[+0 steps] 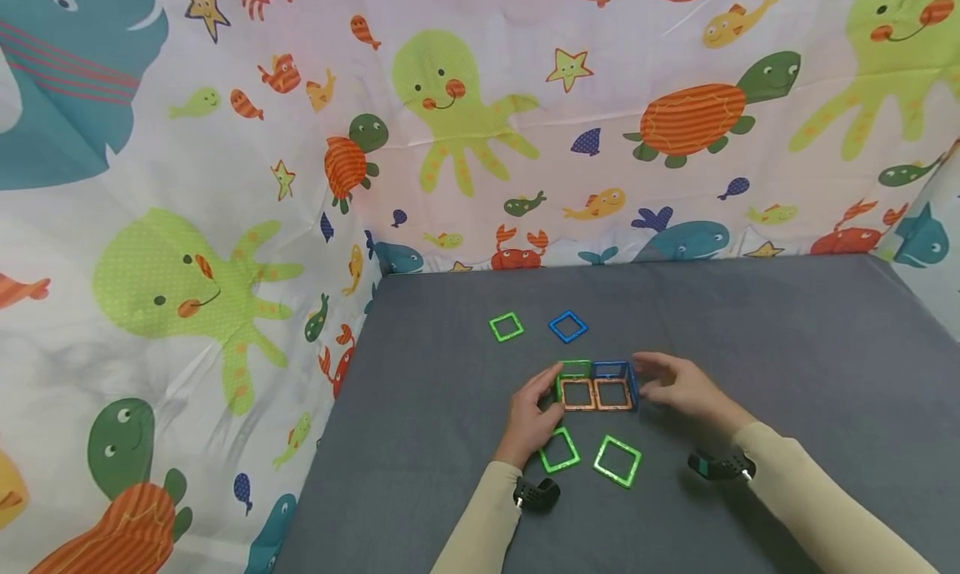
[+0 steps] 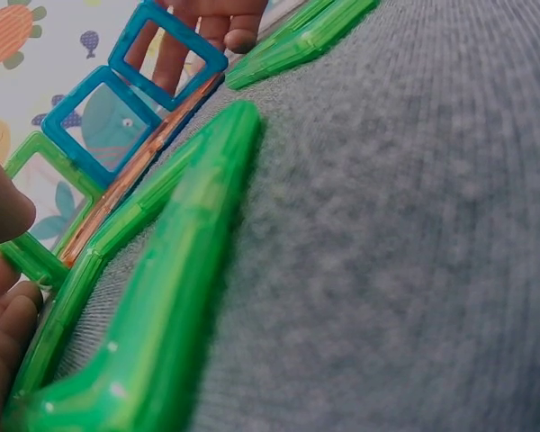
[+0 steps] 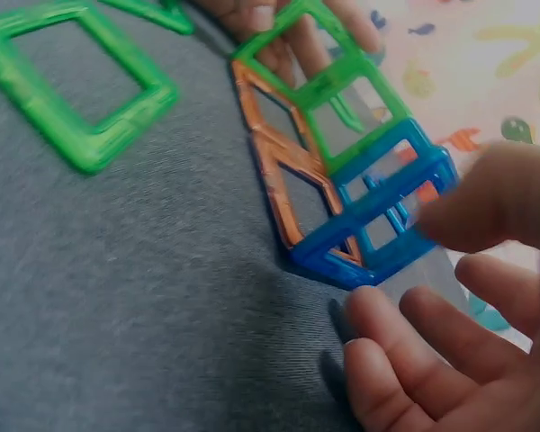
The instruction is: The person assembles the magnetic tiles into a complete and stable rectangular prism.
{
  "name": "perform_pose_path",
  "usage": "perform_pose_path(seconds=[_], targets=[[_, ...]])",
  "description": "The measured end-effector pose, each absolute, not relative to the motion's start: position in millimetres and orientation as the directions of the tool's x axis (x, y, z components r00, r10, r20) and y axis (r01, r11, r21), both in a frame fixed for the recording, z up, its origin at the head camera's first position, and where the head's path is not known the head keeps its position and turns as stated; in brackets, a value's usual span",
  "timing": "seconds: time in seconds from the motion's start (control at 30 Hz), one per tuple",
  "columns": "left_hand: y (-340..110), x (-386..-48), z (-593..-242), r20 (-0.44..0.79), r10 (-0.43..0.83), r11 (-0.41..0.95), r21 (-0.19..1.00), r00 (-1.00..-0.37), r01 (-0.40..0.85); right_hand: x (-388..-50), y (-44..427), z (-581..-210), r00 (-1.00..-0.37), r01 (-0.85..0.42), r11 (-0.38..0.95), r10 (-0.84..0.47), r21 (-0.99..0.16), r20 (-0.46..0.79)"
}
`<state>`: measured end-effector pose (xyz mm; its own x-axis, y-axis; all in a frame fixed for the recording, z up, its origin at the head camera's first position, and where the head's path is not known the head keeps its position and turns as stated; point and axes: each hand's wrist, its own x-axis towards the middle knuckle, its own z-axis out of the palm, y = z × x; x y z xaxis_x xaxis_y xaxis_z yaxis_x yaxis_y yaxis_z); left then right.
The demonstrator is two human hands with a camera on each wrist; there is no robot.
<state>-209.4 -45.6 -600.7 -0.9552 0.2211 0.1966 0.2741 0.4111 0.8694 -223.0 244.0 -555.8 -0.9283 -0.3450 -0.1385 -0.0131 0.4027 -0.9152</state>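
Observation:
Two orange square magnetic tiles (image 1: 577, 394) lie flat side by side, with green and blue tiles standing along their back and ends. My left hand (image 1: 531, 417) is at the left end, its thumb and fingers around the edges of an upright green magnetic tile (image 2: 52, 135). At the other end stands an upright blue magnetic tile (image 3: 369, 211). My right hand (image 1: 686, 391) is beside it, thumb close to its upper edge; whether it touches I cannot tell. The other right fingers (image 3: 441, 360) are spread and loosely bent, with nothing between them.
Two loose green tiles (image 1: 618, 461) lie in front of the structure, one beside my left wrist. Behind it lie another green tile (image 1: 507, 326) and a blue tile (image 1: 567, 326). The grey tabletop (image 1: 420, 441) meets a sea-animal curtain (image 1: 480, 216) at its back and left.

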Motion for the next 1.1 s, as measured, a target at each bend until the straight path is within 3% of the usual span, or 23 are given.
perform_pose_path(seconds=[0.13,0.43,1.1], targets=[[-45.0,-208.4,-600.5,0.192,0.222,0.407,0.873,-0.956,0.27,-219.6,238.6,-556.3,-0.906,-0.11,0.494,-0.407,-0.862,-0.118],[-43.8,-208.5,-600.2,0.196,0.225,0.406,0.872,-0.954,0.275,-223.2,229.0,-559.2,-0.919,-0.157,0.623,-0.376,-0.766,-0.117],[-44.4,-208.1,-599.0,0.174,0.214,0.419,0.872,-0.961,0.251,-225.0,230.6,-560.8,-0.924,-0.172,0.632,-0.369,-0.755,-0.098]])
